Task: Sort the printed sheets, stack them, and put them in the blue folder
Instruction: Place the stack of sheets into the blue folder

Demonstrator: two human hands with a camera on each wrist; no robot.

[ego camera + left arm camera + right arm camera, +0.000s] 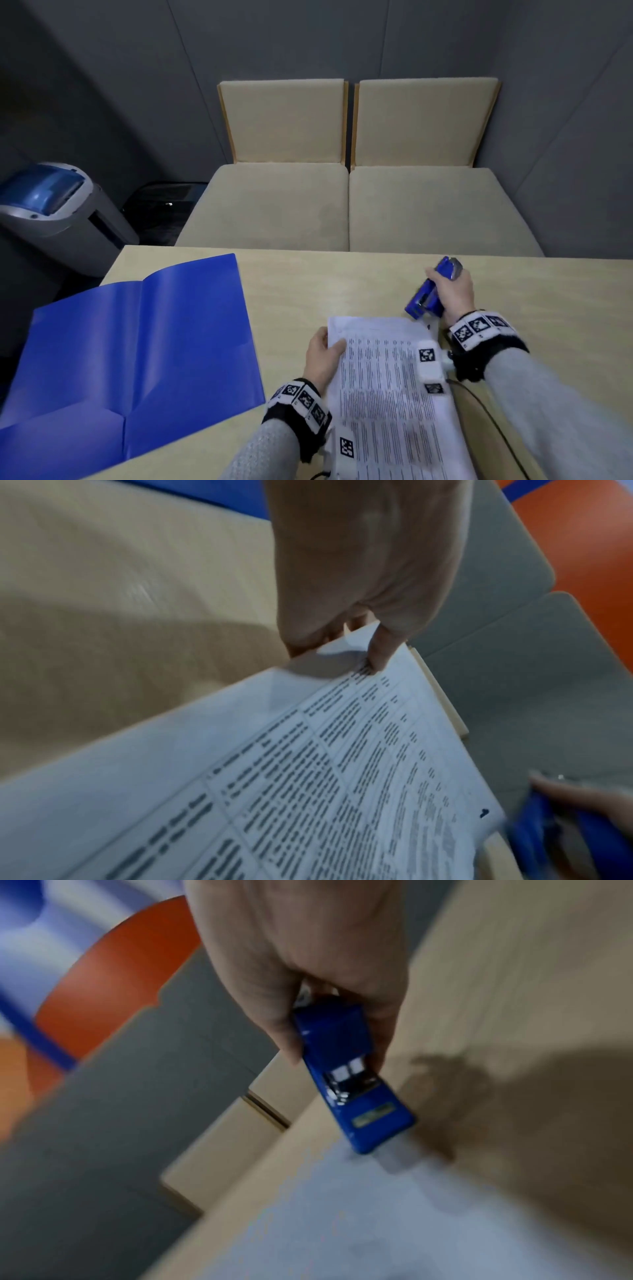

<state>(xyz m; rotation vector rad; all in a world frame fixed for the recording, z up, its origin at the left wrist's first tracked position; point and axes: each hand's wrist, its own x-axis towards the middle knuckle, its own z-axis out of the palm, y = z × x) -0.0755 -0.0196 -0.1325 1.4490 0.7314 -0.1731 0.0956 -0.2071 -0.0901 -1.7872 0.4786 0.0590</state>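
Note:
A stack of printed sheets (387,387) lies on the table in front of me, covered in rows of text. My left hand (323,353) pinches its far left corner, thumb on top; in the left wrist view the thumb (382,647) presses the printed sheets (308,777). My right hand (452,291) grips a blue stapler (428,291) just above the stack's far right corner. The right wrist view shows the stapler (349,1080) pointing down at the paper (377,1218). The blue folder (137,349) lies open on the left of the table.
The wooden table (342,284) runs to the right past the stapler. Two beige cushioned chairs (349,205) stand behind its far edge. A grey and blue bin (51,205) stands on the floor at the left. A cable (486,411) trails by my right sleeve.

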